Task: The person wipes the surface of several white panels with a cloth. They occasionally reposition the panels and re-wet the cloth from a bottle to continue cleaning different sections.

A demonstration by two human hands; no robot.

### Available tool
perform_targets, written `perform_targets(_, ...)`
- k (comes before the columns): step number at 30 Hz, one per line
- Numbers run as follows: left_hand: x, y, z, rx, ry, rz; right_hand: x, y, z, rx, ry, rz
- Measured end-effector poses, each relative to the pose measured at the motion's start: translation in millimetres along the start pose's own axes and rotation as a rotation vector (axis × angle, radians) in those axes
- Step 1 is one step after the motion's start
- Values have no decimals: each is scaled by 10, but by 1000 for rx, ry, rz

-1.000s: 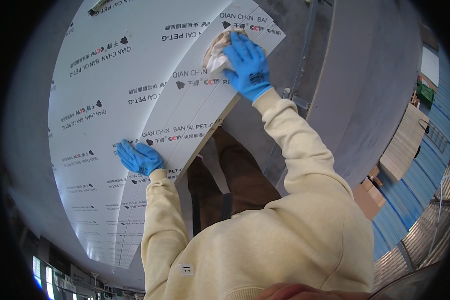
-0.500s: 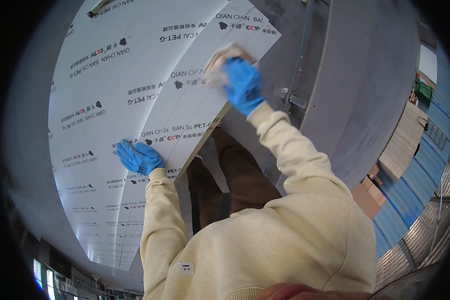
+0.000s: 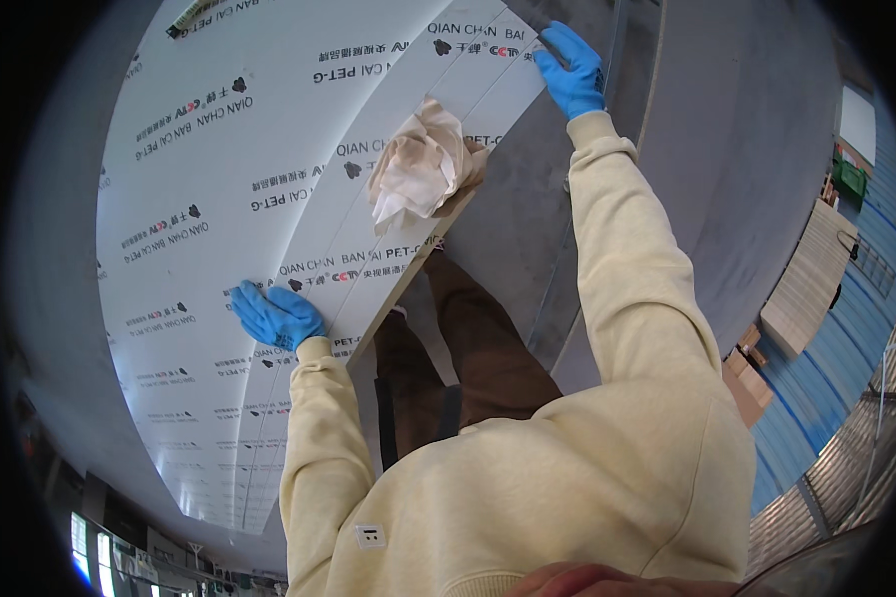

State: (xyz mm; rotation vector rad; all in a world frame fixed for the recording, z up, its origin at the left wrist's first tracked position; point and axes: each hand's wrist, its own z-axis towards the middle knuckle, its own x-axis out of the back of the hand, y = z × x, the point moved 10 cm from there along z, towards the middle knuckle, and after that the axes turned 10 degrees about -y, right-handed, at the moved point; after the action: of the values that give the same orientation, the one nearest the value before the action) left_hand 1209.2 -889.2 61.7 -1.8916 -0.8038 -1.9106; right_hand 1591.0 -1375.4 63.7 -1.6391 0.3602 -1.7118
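Note:
My left hand (image 3: 278, 315), in a blue glove, lies flat with its fingers stretched out across the seam of a long strip and the sheet beside it. The white strip panel (image 3: 363, 237) carries repeated dark print and thin lengthwise lines. On its far half a crumpled beige-white cloth (image 3: 420, 169) rests loose, partly over the near edge. At the strip's far right corner is my right hand (image 3: 571, 72), also blue-gloved, thumb and fingers apart. It touches the corner; whether it grips there is hard to see.
A wide printed white sheet (image 3: 199, 169) spreads to the left, with a small dark-ended object (image 3: 191, 18) at its top. Grey surface (image 3: 737, 159) stretches along the right. Farther right are stacked pale boards (image 3: 806, 274), a green bin (image 3: 850, 179) and cardboard (image 3: 747, 386).
My right hand has let go of the cloth, leaving it on the strip, and has moved away to the strip's far right corner. My left hand has stayed in place.

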Motion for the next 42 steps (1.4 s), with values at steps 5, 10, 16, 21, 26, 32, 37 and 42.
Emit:
perform_targets(5,-1,2,-4,-17,8,-11,-108,119,-8,102,-60,0)
perform_targets(10,4,-9,-1,-16,-1,1,-31,-593,150,264,-102,-360)
perform_targets(16,7,6,-3,-21,6,2,-136,-482,276,-142,-302,-602)
perform_targets(21,8,18,6,-48,19,-6,230,156,327,-388,-225,-771)
perform_targets(26,27,46,11,-32,20,-3,457,324,208,-269,-9,-347)
perform_targets(32,28,15,12,-22,18,-12,20,-116,169,144,-235,-217)
perform_targets(37,24,38,14,-49,28,-11,-35,-11,167,106,-266,-184)
perform_targets(42,25,22,6,-24,7,6,-97,-349,315,133,-386,-359)
